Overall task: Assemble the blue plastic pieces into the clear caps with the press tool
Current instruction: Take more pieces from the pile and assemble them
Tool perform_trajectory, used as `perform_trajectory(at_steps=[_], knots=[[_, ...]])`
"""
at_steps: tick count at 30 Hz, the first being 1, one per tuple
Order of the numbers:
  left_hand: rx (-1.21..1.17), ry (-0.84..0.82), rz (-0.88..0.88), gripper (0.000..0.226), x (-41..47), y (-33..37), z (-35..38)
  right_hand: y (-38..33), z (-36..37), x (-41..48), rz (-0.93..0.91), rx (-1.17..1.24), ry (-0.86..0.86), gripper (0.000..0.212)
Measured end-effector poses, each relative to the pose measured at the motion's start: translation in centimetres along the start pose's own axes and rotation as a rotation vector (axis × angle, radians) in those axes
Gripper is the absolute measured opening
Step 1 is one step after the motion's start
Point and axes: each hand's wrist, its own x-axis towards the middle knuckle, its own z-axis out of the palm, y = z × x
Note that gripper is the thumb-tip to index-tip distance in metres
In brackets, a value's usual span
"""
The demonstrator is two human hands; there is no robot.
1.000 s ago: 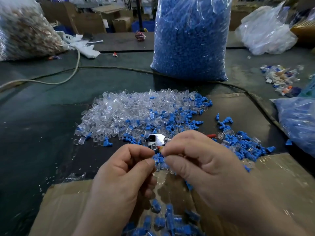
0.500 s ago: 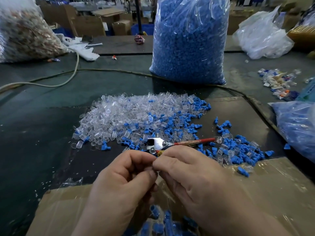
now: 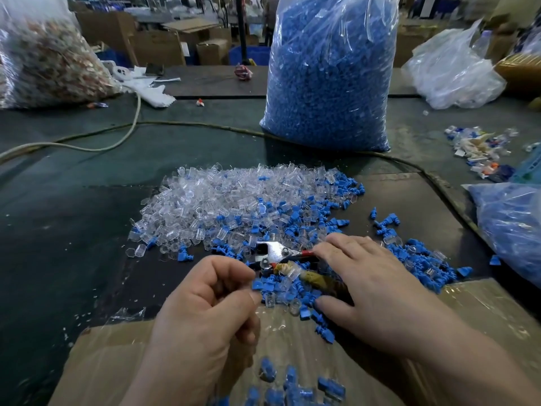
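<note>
I note the right hand has parted from the left hand and now rests flat on the press tool. The left fingers are curled; I cannot tell what they hold. Large heaps of clear caps and blue pieces remain unassembled.

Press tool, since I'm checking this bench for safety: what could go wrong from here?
1. The press tool lies on loose blue pieces and clear caps. If the right hand, spread over its handles, closes on them, it might gather stray parts too or pinch skin.
2. The left hand is curled close to the tool's head. Whatever it holds is hidden, and a small part could drop into the pile unnoticed.
</note>
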Motion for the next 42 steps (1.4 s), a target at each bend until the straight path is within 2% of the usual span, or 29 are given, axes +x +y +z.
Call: perform_trajectory(at_steps=[3,7,13,18,22,27,29,32,35,37,42], knots=[[0.012,0.003,-0.016,0.034,-0.1,0.4,0.0,0.0,-0.2,0.3,-0.026,0.014,0.03,0.073],[0.016,0.005,-0.04,0.027,-0.2,0.6,0.2,-0.1,-0.5,0.6,-0.008,-0.023,0.036,0.074],[0.015,0.02,-0.053,0.028,-0.2,0.4,0.2,0.6,-0.8,-0.1,-0.013,0.02,-0.044,0.096],[0.041,0.019,-0.034,0.029,-0.1,0.2,0.2,0.6,-0.8,-0.3,-0.005,0.018,-0.038,0.078],[0.043,0.029,-0.01,0.03,-0.1,-0.1,0.2,0.3,-0.7,0.1,0.005,-0.026,-0.029,0.077],[0.032,0.032,-0.008,0.026,-0.2,-0.3,0.2,-0.6,-0.3,0.8,0.009,-0.014,0.119,0.057],[0.022,0.034,-0.013,0.024,-0.1,-0.2,0.2,-0.4,-0.4,0.5,0.033,0.014,0.177,0.055],[-0.044,0.037,-0.022,0.015,-0.2,0.1,0.1,-0.4,-1.1,-0.4,0.073,0.175,0.318,0.054],[-0.108,0.044,-0.012,0.023,-0.3,0.2,0.0,-1.0,-1.7,-1.1,0.052,0.255,0.443,0.048],[-0.101,0.042,0.004,0.023,-0.3,0.1,-0.1,-1.6,-2.0,-1.4,-0.007,0.193,0.404,0.044],[-0.071,0.047,0.08,0.018,0.0,-0.3,-0.2,-1.8,-2.0,-2.2,-0.116,0.114,0.198,0.049]])
